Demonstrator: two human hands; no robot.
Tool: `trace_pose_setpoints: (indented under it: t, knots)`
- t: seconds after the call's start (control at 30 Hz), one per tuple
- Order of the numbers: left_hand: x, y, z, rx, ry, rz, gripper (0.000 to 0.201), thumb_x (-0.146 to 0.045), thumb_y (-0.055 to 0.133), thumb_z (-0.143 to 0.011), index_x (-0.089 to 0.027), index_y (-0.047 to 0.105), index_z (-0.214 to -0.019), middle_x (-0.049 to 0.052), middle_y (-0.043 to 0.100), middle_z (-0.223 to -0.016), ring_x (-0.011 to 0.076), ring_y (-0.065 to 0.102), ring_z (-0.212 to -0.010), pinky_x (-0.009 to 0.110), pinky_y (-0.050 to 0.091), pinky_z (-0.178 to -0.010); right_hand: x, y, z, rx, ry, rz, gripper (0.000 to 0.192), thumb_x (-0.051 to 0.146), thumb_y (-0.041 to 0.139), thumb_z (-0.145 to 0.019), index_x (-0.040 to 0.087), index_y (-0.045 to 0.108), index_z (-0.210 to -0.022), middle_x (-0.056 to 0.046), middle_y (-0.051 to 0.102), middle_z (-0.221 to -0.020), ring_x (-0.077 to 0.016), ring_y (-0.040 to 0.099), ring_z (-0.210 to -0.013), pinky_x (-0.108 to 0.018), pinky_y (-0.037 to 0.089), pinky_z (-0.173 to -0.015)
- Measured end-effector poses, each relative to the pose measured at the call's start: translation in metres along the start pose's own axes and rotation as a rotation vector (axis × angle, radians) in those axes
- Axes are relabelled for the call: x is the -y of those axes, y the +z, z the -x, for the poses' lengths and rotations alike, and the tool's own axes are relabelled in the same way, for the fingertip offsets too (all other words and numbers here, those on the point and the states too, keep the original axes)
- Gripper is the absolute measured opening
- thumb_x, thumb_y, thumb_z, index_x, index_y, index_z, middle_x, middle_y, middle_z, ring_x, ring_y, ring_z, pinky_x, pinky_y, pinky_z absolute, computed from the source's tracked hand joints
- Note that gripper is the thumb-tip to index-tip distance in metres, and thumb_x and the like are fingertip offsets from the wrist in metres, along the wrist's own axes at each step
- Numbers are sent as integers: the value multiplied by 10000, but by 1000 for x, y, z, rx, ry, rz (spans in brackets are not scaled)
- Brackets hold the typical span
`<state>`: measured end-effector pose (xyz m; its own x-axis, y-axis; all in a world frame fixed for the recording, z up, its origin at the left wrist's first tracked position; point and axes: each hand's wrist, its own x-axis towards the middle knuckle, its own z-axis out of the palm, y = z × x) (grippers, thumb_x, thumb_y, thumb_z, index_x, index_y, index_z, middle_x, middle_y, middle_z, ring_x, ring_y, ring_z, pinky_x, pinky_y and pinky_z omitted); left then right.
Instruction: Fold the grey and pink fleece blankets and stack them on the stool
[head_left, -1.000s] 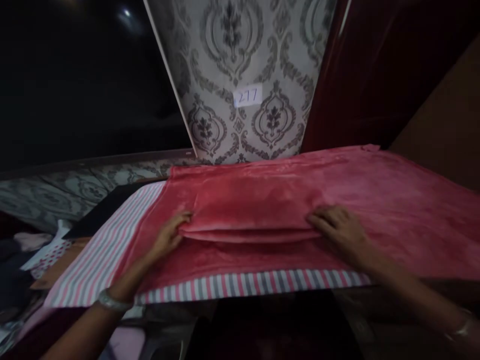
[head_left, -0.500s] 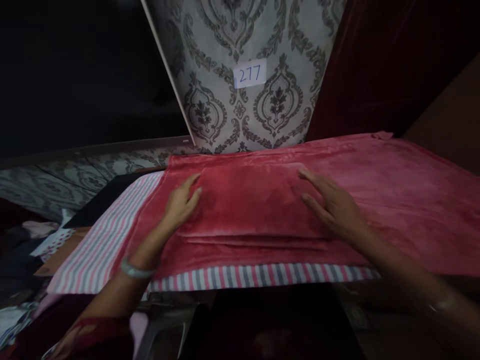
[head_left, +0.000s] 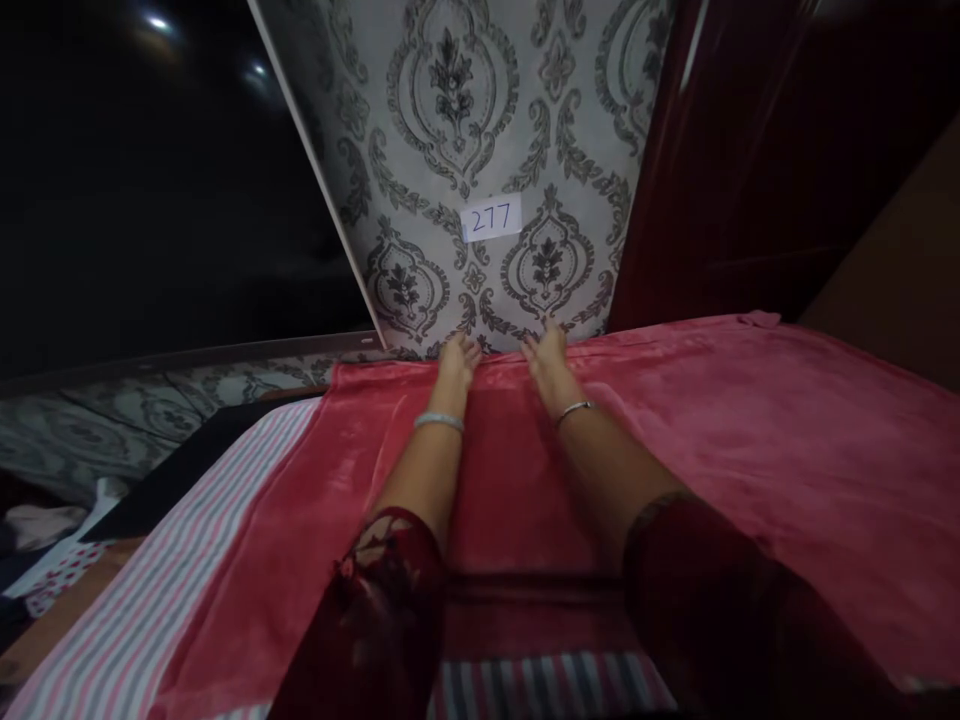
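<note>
A red plush blanket is spread wide over a striped cloth. On its middle lies a flat folded red plush piece, partly covered by my forearms. Both arms stretch away from me across it. My left hand is at the blanket's far edge by the wall, fingers apart and holding nothing that I can see. Close to its right, my right hand reaches the same edge with fingers extended. Whether the fingertips touch the cloth cannot be made out.
Behind the blanket stands a patterned wall with a paper marked 277. A large dark screen is at the left, and a glossy dark red panel rises at the right. Assorted cloths lie at the lower left.
Both hands have moved forward and inward, from the sides of the folded piece to the blanket's far edge. The view has shifted closer to the wall.
</note>
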<state>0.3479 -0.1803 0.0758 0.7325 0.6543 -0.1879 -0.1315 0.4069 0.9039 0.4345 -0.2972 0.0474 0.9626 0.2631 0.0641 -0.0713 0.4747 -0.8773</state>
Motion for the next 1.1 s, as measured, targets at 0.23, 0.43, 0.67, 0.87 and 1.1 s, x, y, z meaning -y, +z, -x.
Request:
trace_pose_setpoints:
  t: [0.23, 0.43, 0.67, 0.87, 1.1]
  knots:
    - [59, -56, -9, 22, -93, 351, 186, -252, 398, -898, -214, 476, -1063, 195, 602, -1311, 250, 665, -1182, 423, 585, -918, -57, -69, 0, -200, 237, -199, 565, 583, 161, -931, 336, 355, -1400, -119, 519, -1367, -176, 642, -1127, -457, 556, -927]
    - [49, -70, -20, 15, -78, 619, 248, -268, 424, -870, -221, 457, -1111, 211, 588, -1337, 295, 647, -1209, 483, 594, -891, -67, -86, -15, -141, 193, -203, 602, 614, 84, -893, 322, 458, -1264, -109, 527, -1322, -190, 603, -1182, -460, 548, -942]
    - [33, -94, -17, -4, -55, 774, 368, -237, 404, -886, -171, 461, -1243, 228, 543, -1428, 301, 596, -1295, 450, 611, -865, -51, -87, -7, -164, 200, -574, 628, 551, 4, -958, 269, 548, -1097, -99, 610, -1075, -184, 642, -985, -363, 576, -737]
    - [27, -80, -1, -46, 25, 563, 363, -188, 371, -918, -166, 522, -1247, 211, 570, -1432, 255, 625, -1263, 442, 559, -966, -27, -61, 10, -202, 183, -379, 533, 454, 47, -1002, 247, 537, -975, -39, 620, -880, -154, 659, -833, -335, 583, -727]
    - [26, -39, 61, 78, 238, -177, 539, -102, 507, -860, -122, 545, -1397, 185, 512, -1515, 222, 452, -1435, 409, 268, -1231, -10, -14, 51, -113, 8, 289, 373, 242, 344, -920, 192, 623, -1162, -97, 685, -1170, -181, 649, -1084, -405, 503, -1016]
